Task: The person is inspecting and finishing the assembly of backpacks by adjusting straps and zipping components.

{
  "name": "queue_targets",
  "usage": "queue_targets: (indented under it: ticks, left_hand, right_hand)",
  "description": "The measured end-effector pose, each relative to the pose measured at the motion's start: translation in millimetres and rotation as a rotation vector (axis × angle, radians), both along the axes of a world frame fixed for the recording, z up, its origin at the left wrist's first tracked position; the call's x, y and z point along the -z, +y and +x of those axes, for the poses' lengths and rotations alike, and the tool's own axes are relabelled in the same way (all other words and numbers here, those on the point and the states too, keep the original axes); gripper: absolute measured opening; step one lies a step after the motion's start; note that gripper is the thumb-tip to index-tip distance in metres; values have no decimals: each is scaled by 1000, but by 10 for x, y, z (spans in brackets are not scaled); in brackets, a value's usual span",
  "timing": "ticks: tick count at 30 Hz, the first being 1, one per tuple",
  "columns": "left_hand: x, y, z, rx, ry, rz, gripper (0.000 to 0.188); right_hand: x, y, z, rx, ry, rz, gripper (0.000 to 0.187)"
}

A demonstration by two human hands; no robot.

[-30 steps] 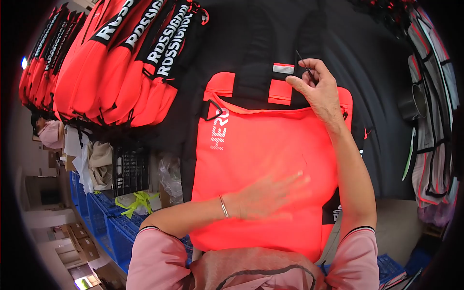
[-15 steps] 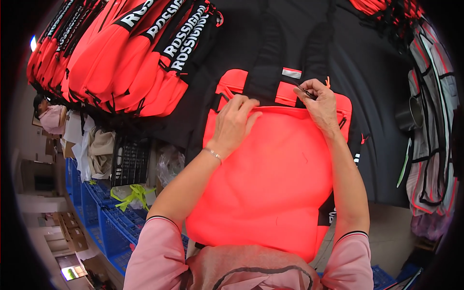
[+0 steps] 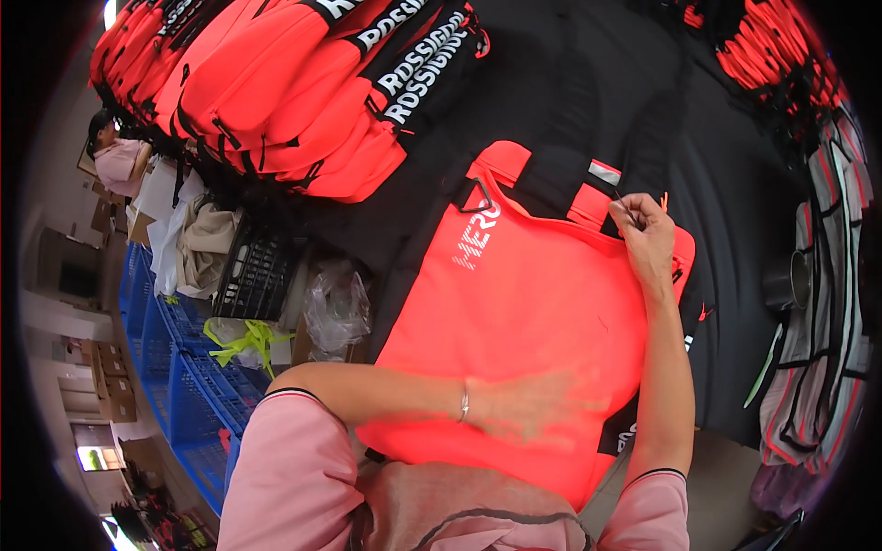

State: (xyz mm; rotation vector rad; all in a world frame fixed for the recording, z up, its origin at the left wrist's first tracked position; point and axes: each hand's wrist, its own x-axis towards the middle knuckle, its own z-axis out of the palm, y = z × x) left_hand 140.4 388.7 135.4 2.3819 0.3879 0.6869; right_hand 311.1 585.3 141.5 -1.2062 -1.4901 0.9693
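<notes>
A bright red-orange backpack (image 3: 524, 303) with black straps lies in front of me, its top away from me. White lettering on its front panel shows near the upper left corner. My left hand (image 3: 537, 404) is blurred by motion; it lies flat across the lower front of the backpack, fingers stretched out, holding nothing. My right hand (image 3: 645, 234) is at the far right edge of the panel, near the top seam. Its thumb and fingers pinch a small dark tool (image 3: 627, 204) with a thin pointed end, mostly hidden by the fingers.
Stacked red-and-black backpacks (image 3: 266, 101) fill the far left of the black-covered table (image 3: 735, 248). Grey bag pieces (image 3: 808, 367) and a metal cup (image 3: 785, 280) are at the right. Left stand a black crate (image 3: 257, 275), blue crates (image 3: 184, 367) and a clear plastic bag (image 3: 335, 308). A person (image 3: 119, 161) is farther off.
My left hand has left the panel's top edge and swung down across its lower front, uncovering the lettering. My right hand still pinches the small tool near the top seam. The view has shifted.
</notes>
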Motion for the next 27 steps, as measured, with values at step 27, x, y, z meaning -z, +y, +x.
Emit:
queue_targets:
  ticks: [27]
  left_hand:
    - [-477,-58,-1453,-1221,40,-11,31]
  right_hand:
    - [-739,-792,-1441,-189,-241,-203,40]
